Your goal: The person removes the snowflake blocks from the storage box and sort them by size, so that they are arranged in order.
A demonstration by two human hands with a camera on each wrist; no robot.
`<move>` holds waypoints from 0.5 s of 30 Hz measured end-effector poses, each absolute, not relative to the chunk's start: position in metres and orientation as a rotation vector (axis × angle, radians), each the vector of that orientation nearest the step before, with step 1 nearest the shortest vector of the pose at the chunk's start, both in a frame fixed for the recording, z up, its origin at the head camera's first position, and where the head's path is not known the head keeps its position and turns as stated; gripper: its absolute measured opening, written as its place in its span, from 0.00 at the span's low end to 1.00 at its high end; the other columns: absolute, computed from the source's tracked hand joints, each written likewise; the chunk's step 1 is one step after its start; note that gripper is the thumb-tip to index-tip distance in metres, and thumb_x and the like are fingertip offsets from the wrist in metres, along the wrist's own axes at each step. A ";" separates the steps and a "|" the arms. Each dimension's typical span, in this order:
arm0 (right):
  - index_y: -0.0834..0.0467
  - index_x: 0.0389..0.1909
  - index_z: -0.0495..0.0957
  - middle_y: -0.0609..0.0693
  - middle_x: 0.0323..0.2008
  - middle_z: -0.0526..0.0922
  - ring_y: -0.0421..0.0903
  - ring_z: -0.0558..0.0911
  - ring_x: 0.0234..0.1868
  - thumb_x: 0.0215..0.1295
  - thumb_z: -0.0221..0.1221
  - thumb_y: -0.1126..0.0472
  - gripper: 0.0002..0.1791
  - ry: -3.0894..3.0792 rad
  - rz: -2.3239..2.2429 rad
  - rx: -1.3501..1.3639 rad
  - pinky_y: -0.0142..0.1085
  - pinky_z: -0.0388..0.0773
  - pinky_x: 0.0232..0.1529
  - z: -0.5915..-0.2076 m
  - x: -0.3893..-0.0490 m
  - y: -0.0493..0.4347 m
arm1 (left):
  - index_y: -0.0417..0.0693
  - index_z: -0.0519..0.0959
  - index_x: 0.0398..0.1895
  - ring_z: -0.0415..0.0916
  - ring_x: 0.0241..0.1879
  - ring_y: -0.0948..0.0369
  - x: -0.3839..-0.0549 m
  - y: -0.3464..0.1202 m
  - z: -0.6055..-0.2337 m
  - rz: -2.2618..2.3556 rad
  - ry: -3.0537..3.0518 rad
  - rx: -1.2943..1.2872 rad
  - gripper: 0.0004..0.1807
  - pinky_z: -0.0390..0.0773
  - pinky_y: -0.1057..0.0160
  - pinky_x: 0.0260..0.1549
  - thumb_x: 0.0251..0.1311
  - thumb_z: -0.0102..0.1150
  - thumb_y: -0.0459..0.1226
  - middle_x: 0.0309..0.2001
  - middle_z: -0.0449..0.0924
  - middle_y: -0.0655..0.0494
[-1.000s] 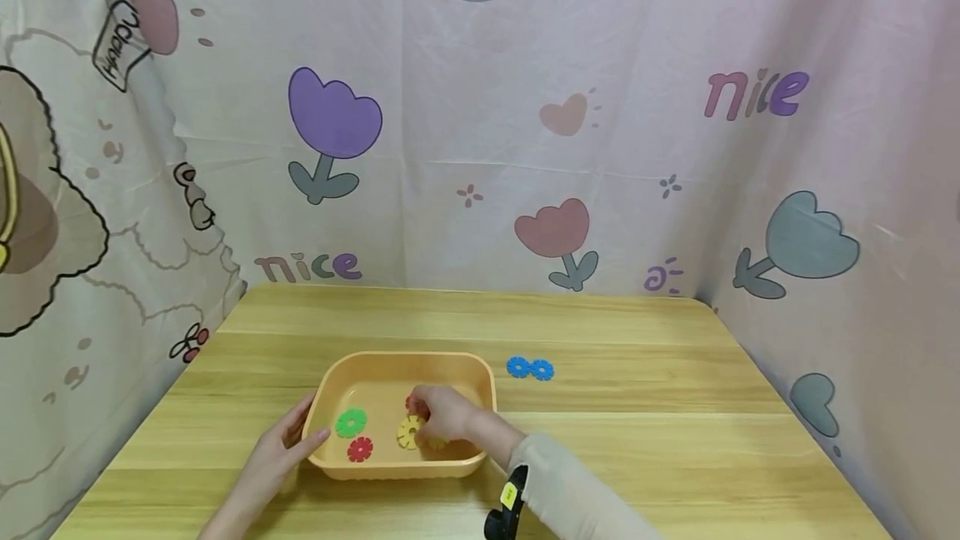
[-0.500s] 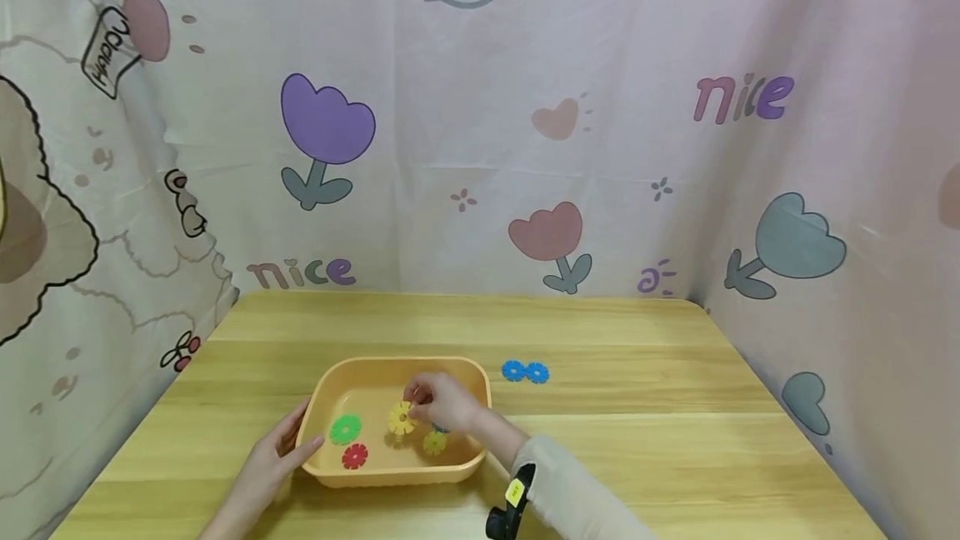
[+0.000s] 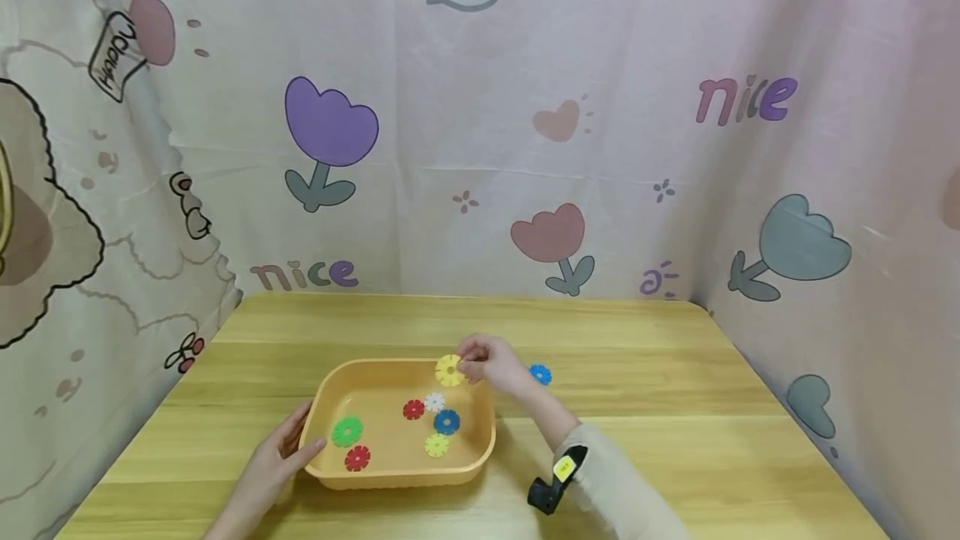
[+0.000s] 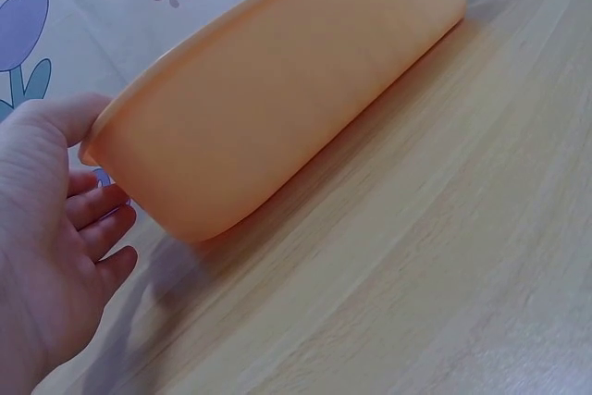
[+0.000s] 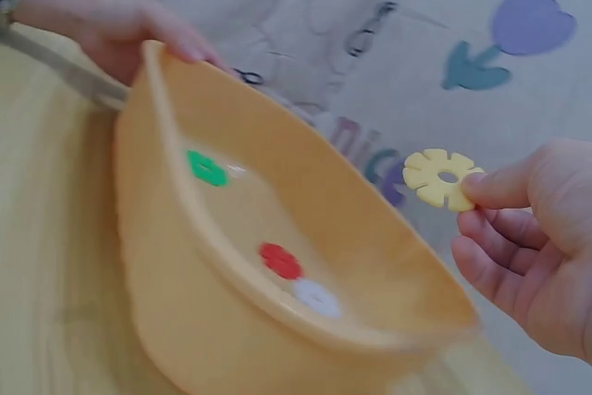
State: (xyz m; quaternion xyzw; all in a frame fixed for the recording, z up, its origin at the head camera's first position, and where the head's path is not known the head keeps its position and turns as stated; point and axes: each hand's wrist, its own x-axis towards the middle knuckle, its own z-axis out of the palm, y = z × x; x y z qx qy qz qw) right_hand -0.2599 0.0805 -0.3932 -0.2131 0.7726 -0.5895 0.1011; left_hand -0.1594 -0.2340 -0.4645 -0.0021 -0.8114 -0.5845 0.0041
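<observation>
Now, a large yellow disc (image 3: pixel 442 372) is pinched between the thumb and fingers of the right hand (image 3: pixel 491 363), held up at the far rim of the orange tray (image 3: pixel 397 478), near its right corner. The tray's left end is gripped by the left hand (image 3: pixel 273 452), the thumb laid over the rim and the fingers curled outside the wall, slightly apart. Inside the tray, a green disc (image 3: pixel 341 432) and a red disc (image 3: pixel 352 458) are seen toward the left; toward the right, a second red disc (image 3: pixel 407 410), a white disc (image 3: pixel 429 402), a dark blue disc (image 3: pixel 440 422) and a small yellow disc (image 3: pixel 431 445) are grouped. Right of the tray, a brighter blue disc (image 3: pixel 540 368) is seen on the wooden table (image 3: pixel 637 373), beyond the right forearm.
</observation>
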 end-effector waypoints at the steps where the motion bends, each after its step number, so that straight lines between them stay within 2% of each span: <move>1: 0.72 0.42 0.73 0.54 0.29 0.77 0.46 0.77 0.29 0.60 0.57 0.72 0.10 2.290 -1.762 -0.609 0.44 0.80 0.34 -0.397 -0.265 0.087 | 0.31 0.48 0.70 0.53 0.62 0.51 -0.160 -0.234 -0.465 -1.826 -2.544 -0.005 0.39 0.67 0.81 0.44 0.63 0.55 0.37 0.68 0.47 0.32; 3: 0.72 0.42 0.73 0.53 0.28 0.77 0.45 0.77 0.27 0.59 0.58 0.72 0.11 2.313 -1.804 -0.549 0.42 0.80 0.32 -0.402 -0.271 0.100 | 0.31 0.47 0.70 0.51 0.63 0.47 -0.160 -0.233 -0.466 -1.824 -2.542 -0.016 0.39 0.66 0.82 0.44 0.63 0.55 0.37 0.68 0.47 0.32; 7: 0.73 0.41 0.73 0.52 0.28 0.77 0.45 0.77 0.26 0.58 0.59 0.72 0.12 2.347 -1.879 -0.409 0.42 0.81 0.32 -0.407 -0.279 0.127 | 0.31 0.48 0.70 0.52 0.62 0.51 -0.160 -0.234 -0.467 -1.797 -2.556 -0.002 0.38 0.66 0.82 0.44 0.63 0.55 0.37 0.68 0.48 0.32; 10: 0.74 0.42 0.72 0.51 0.28 0.77 0.44 0.77 0.26 0.58 0.58 0.73 0.12 2.347 -1.923 -0.264 0.41 0.81 0.34 -0.410 -0.284 0.148 | 0.31 0.48 0.70 0.58 0.58 0.66 -0.159 -0.235 -0.467 -1.816 -2.544 -0.006 0.38 0.67 0.81 0.43 0.63 0.55 0.37 0.68 0.48 0.32; 12: 0.74 0.42 0.72 0.51 0.28 0.77 0.43 0.77 0.26 0.58 0.57 0.73 0.12 2.344 -1.951 -0.157 0.39 0.81 0.34 -0.413 -0.287 0.161 | 0.31 0.49 0.70 0.58 0.53 0.78 -0.159 -0.235 -0.467 -1.824 -2.531 -0.013 0.38 0.67 0.81 0.43 0.63 0.55 0.37 0.68 0.49 0.32; 15: 0.75 0.43 0.71 0.52 0.28 0.76 0.43 0.76 0.26 0.59 0.56 0.74 0.12 2.346 -1.982 -0.020 0.36 0.80 0.32 -0.421 -0.291 0.182 | 0.31 0.49 0.69 0.57 0.47 0.85 -0.158 -0.234 -0.466 -1.844 -2.511 -0.024 0.38 0.68 0.81 0.43 0.63 0.56 0.37 0.68 0.49 0.32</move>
